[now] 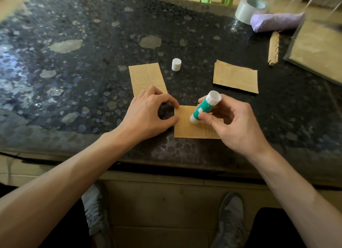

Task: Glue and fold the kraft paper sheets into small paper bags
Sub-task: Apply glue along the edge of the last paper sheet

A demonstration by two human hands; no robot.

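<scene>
- Head view: my left hand [148, 114] sits at the left edge of the near sheet [185, 130], fingers curled, with thumb and forefinger tips pinching that edge down against the dark table [92, 62].
- My right hand [235, 125] grips the green glue stick [205, 107] between thumb and fingers. The stick is tilted, its lower white end down on the middle of the sheet, apparently touching.
- The white cap [176, 64] stands off by itself, farther back, between the two other paper pieces.
- Progress, as I judge it: this sheet is at the gluing step — it lies flat and no fold on it is closed.
- Far left, just beyond my left hand, lies a narrow folded piece [146, 77]. It looks like a bag already made or close to it, though I cannot tell if its bottom is sealed.
- Far right, well apart, a small kraft stack [236, 77] waits — those sheets look untouched.
- So most of the work is left: finish the glue line, fold and press this one, then do the stack.
</scene>
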